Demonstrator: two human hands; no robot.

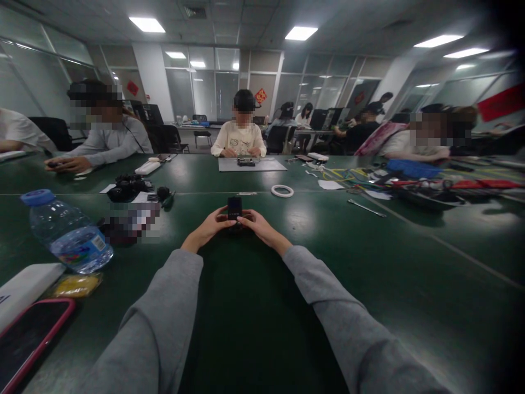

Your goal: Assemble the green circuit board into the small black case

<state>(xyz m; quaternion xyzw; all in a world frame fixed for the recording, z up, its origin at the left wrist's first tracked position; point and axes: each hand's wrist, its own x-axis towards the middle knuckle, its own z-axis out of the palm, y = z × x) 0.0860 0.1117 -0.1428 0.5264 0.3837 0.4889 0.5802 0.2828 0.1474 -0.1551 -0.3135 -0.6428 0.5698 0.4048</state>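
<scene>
A small black device (234, 207) with a dark, flat face stands upright over the green table (254, 306), held between both my hands. My left hand (213, 225) is closed on its left side, the thumb at its lower edge. On the right side my right hand (257, 224) grips it the same way, thumb tip near the other thumb. The fingers behind the device are partly hidden. Beyond my right hand, a white ring like a roll of tape (282, 191) lies flat on the table.
At the left are a water bottle (77, 235), a yellow packet (77, 285) and a red-edged phone (35, 339). A wrench (366, 208) and tangled cables (348, 176) lie at the right. Across the table a person (241, 134) sits behind a grey mat (270, 164).
</scene>
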